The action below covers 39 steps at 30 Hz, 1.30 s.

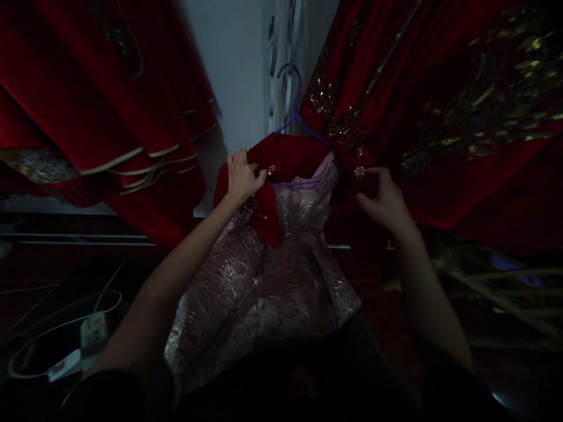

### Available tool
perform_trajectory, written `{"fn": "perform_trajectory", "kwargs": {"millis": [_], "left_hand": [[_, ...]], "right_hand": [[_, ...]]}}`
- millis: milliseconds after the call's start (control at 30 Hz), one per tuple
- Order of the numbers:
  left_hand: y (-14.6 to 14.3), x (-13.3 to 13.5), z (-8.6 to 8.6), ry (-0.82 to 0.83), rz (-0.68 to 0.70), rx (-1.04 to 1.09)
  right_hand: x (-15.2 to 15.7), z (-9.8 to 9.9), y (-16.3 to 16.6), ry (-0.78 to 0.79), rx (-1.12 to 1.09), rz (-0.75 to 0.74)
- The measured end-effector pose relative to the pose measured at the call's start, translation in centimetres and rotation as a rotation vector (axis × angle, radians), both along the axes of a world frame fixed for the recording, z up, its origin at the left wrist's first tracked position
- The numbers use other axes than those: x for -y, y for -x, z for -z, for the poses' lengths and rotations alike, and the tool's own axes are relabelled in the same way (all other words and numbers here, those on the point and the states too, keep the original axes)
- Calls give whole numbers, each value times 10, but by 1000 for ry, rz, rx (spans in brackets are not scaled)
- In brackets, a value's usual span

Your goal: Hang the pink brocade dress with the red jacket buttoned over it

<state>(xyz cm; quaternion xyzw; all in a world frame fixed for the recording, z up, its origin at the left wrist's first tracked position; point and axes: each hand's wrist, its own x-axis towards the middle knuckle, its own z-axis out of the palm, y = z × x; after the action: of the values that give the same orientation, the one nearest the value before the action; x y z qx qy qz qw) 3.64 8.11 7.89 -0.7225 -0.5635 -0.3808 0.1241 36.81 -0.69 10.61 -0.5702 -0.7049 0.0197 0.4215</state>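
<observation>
Left hand [241,176]: fingers pinched red jacket [295,153] at nine o'clock. Right hand [387,202]: by flower clasp [359,172], three o'clock; grip uncertain. Hanger [295,114] at twelve, dress [290,287] at six. Light, even tension seemed best.

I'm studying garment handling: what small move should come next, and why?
Probably ease the right hand inward toward the left hand: the red jacket gapes over the pink brocade dress, and each hand is beside a flower-shaped ornament.
</observation>
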Motion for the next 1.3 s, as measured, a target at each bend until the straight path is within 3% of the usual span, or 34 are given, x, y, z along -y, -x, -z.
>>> {"fn": "perform_trajectory", "kwargs": {"millis": [167, 267, 367, 567, 667, 800, 933, 1100, 1300], "left_hand": [[0, 1, -1, 13, 11, 7], [-1, 0, -2, 23, 14, 15], [-3, -2, -2, 18, -4, 9], [-1, -4, 0, 9, -2, -30], [0, -4, 1, 5, 0, -18], [1, -3, 1, 16, 2, -6], [3, -5, 1, 18, 6, -13], [3, -5, 1, 34, 11, 12], [-6, 17, -9, 56, -50, 59]], "right_hand": [[15, 1, 18, 320, -320, -471], [15, 1, 32, 315, -383, -586], [-1, 9, 43, 219, -404, -507], [-59, 26, 66, -95, -343, -102], [-83, 30, 82, -197, -236, 8], [-106, 40, 85, -117, -247, 38], [-115, 48, 63, 11, -396, 56], [-110, 48, 46, -50, -434, 110], [-98, 56, 60, -87, -335, 28]]}}
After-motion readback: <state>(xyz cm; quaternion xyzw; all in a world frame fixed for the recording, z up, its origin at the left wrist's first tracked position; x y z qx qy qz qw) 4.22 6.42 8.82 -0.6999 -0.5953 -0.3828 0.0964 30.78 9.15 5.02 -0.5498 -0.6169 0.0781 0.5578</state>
